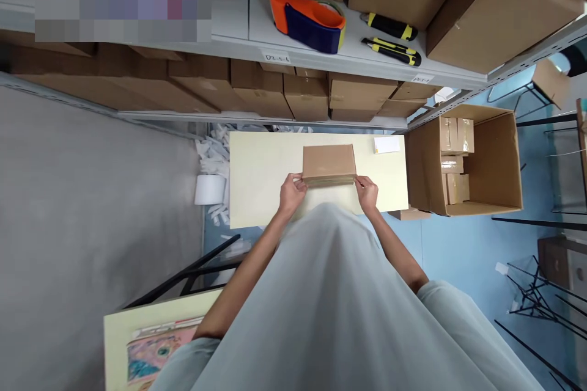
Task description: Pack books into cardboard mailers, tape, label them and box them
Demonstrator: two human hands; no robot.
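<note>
On the pale yellow table (261, 177) lies a small brown cardboard box (328, 160), close to its middle. My left hand (292, 193) pinches the box's near left corner. At the near right corner, the fingers of my right hand (367, 193) are closed on the same box. Its near side shows layered cardboard edges; whether a flap is loose there I cannot tell. A small white card or label (386, 145) lies at the table's far right corner.
A large open carton (498, 159) holding several small taped boxes stands right of the table. Above, a shelf (229, 24) carries cartons, an orange and blue tape dispenser (312, 21) and two utility knives (392, 40). Left are a white roll (210, 189) and paper scraps.
</note>
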